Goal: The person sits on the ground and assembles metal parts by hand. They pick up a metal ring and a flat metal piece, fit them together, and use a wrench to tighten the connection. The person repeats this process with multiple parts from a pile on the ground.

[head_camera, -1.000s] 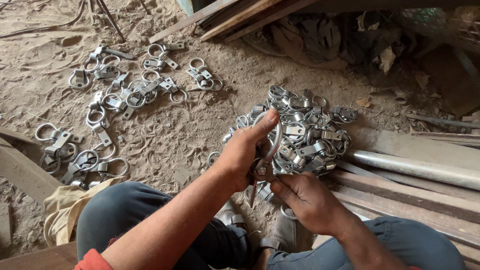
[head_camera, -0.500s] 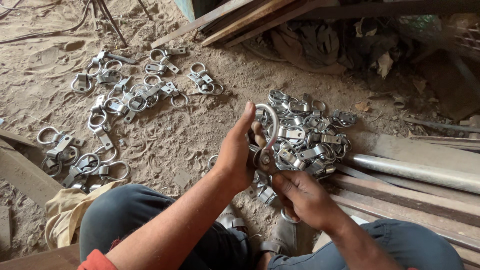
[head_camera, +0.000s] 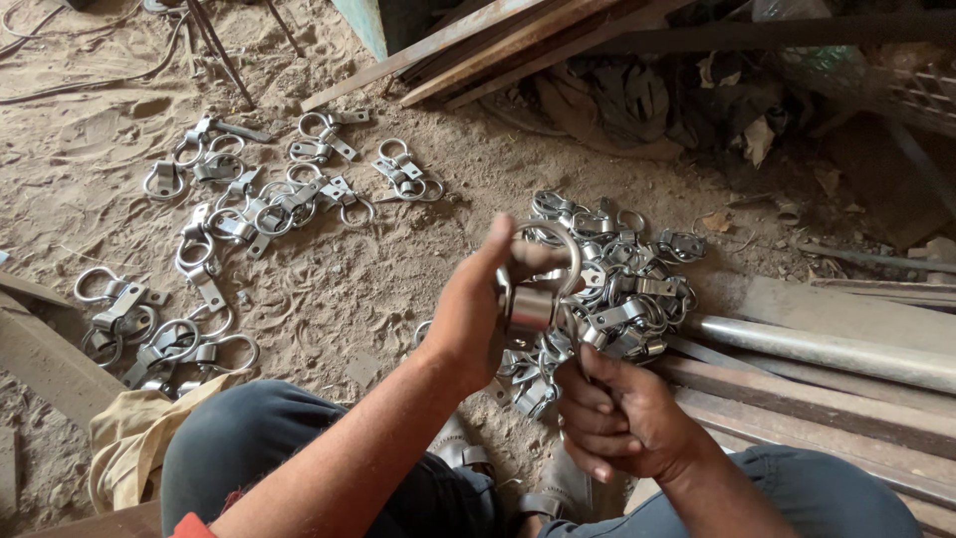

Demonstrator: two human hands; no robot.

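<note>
Held piece: a metal ring clamp [head_camera: 538, 289], raised just above the near-left edge of the heap of clamps [head_camera: 612, 289]; its round loop is uppermost and its flat sleeve hangs below, so the long axis runs close to upright, the loop pointing away from the person toward the heap
Left hand: the left hand [head_camera: 473, 314] is clenched about the sleeve of the ring clamp from the left side; thumb raised against the loop; forearm running down toward the lower left of the view
Right hand: the right hand [head_camera: 622, 418] sits just below the ring clamp, nearer the person than the heap; fingers curled into a closed fist; a thin metal part seems to run from the fist up to the clamp, but what it grasps cannot be told
Heap: many like pieces piled in a tangle on the sandy ground [head_camera: 398, 259], loops and sleeves lying every way
Scattered pieces: more loose clamps [head_camera: 259, 199] lie spread left of the heap, well apart from it
Pipe: a grey metal pipe [head_camera: 827, 349] lies just right of the heap, long axis running off to the right
Planks: wooden planks [head_camera: 478, 50] lie beyond the heap, slanting
Cloth: a yellowish cloth [head_camera: 129, 438] lies far left of the heap, by the person's knee
</note>
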